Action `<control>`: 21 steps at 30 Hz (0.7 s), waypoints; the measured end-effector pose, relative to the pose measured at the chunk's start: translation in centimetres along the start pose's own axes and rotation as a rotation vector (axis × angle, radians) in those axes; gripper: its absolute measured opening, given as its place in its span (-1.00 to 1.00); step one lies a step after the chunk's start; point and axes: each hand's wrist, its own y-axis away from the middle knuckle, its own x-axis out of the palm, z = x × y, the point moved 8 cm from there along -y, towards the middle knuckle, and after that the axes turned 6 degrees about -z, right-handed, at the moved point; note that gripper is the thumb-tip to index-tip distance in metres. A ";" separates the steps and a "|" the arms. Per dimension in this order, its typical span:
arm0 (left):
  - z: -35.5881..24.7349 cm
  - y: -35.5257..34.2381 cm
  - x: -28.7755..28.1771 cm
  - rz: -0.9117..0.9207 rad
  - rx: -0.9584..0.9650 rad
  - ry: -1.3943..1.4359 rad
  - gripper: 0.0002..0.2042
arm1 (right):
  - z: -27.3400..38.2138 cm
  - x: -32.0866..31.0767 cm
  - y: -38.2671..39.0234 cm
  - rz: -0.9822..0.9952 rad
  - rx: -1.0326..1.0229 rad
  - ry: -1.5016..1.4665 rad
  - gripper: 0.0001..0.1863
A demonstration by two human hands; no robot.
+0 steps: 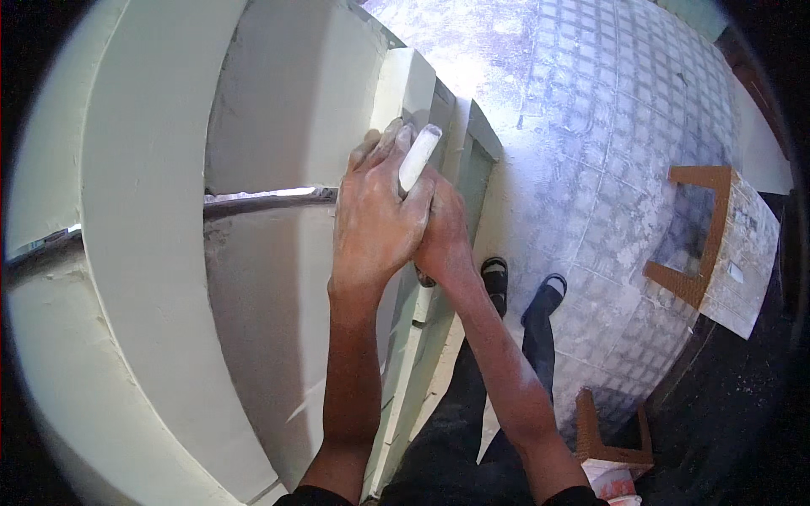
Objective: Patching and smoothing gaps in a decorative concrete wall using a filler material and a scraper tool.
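My left hand [375, 223] and my right hand [445, 226] are pressed together, both dusted with pale powder. Between them a white rod-like handle [420, 158] sticks up and away from me. The left hand's thumb and fingers close around it, its fingertips reaching the raised edge strip [396, 97] of a pale grey-green panelled piece. From the right side, my right hand grips the same handle, its fingers largely hidden behind the left. Whatever is at the handle's lower end is covered by my hands.
The pale panelled surface [261, 278] fills the left, with a dark gap [270, 202] across it. Patterned floor tiles [582, 185], coated in white dust, lie to the right. A brown stool [742, 253] rests on its side; another brown stool [624, 455] stands lower right. My sandalled feet are below.
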 end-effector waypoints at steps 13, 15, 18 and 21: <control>0.1 -1.2 0.3 0.113 -0.184 0.051 -0.54 | 0.4 0.0 -1.5 -0.037 -0.019 0.024 -0.64; 0.3 -0.4 0.7 0.077 -0.113 0.074 -0.53 | 0.7 -0.5 -0.5 -0.054 -0.031 -0.008 -0.67; 0.4 0.0 0.9 0.050 -0.056 0.085 -0.53 | -0.1 0.0 -0.5 0.032 -0.021 0.080 -0.69; 0.3 -0.6 0.7 0.124 -0.164 0.092 -0.52 | 0.2 0.0 -1.2 0.053 -0.012 0.074 -0.68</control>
